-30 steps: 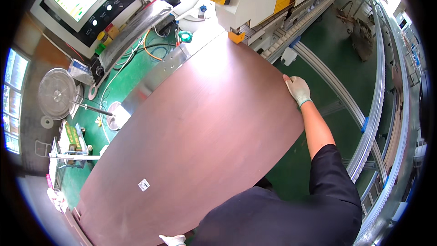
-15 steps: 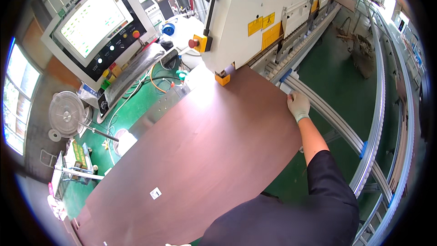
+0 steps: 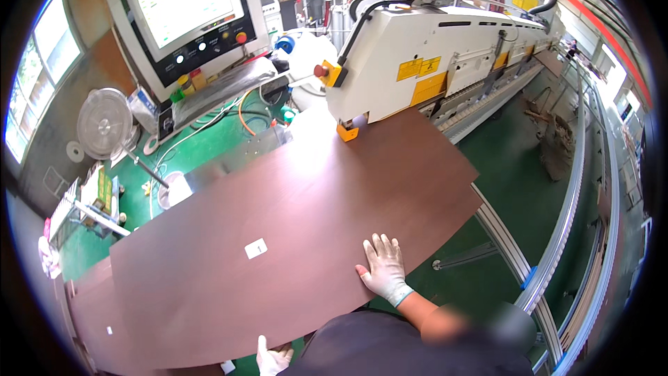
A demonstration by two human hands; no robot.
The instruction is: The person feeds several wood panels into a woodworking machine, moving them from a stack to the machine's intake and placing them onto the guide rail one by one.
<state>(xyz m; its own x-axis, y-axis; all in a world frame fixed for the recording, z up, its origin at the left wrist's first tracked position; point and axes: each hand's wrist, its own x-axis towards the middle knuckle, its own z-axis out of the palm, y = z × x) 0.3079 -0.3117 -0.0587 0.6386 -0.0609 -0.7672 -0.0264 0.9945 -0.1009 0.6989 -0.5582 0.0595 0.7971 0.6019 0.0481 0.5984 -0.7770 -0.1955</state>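
Note:
A large brown wood-grain board [image 3: 209, 237] stretches from the lower left up to the front end of a long white machine [image 3: 390, 63]. On its near right part my right hand [image 3: 385, 268] lies flat in a pale glove, fingers spread and pointing away from me. My left hand [image 3: 273, 360], gloved too, is at the near edge of the board. Its thumb stands over the edge, and the other fingers are partly hidden at the underside. A white label [image 3: 256, 248] is stuck on the board's top. Beneath its left end another brown board [image 3: 90, 306] shows.
A control panel with a lit screen [image 3: 186, 5] stands at the back left, near a red stop button [image 3: 321, 70] on the machine. A fan [image 3: 104, 124] is at the left. Metal rails [image 3: 567, 216] curve along the right side above a green floor.
My right hand has left the board's far right edge and now rests on its top, closer to me. The board has swung away from the right rail. My left hand shows more.

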